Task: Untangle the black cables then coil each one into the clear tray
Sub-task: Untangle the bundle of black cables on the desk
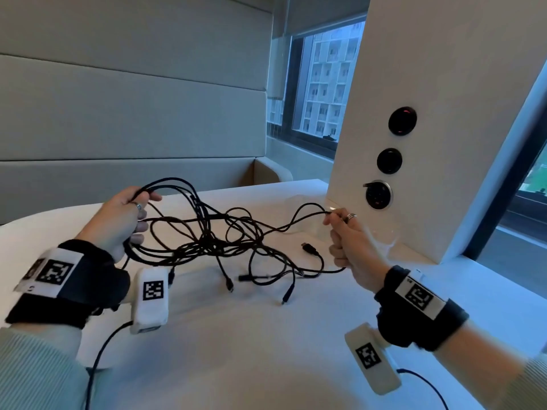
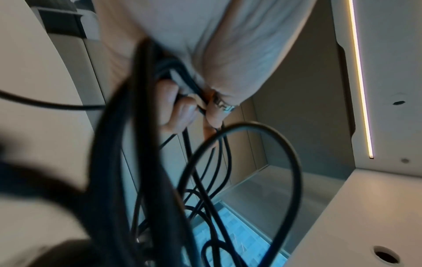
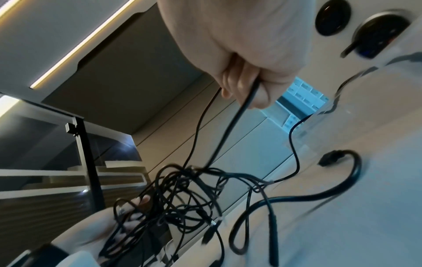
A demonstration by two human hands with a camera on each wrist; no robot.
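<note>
Several black cables (image 1: 213, 241) lie knotted together over the middle of the white table (image 1: 266, 335). My left hand (image 1: 139, 208) grips a bunch of cable loops (image 2: 148, 162), lifted above the table. My right hand (image 1: 337, 229) holds a single strand (image 3: 230, 126) that runs left into the tangle (image 3: 182, 198). Loose plug ends (image 1: 309, 248) trail toward the front. What looks like the clear tray (image 1: 387, 244) stands faintly behind my right hand, against the pillar, and I cannot make out anything inside it.
A white pillar (image 1: 429, 84) with three round sockets (image 1: 389, 161) rises at the right, just behind the tray. A padded bench back (image 1: 118, 113) runs along the far side. Thin camera leads (image 1: 100, 350) hang from both wrists near the table's front.
</note>
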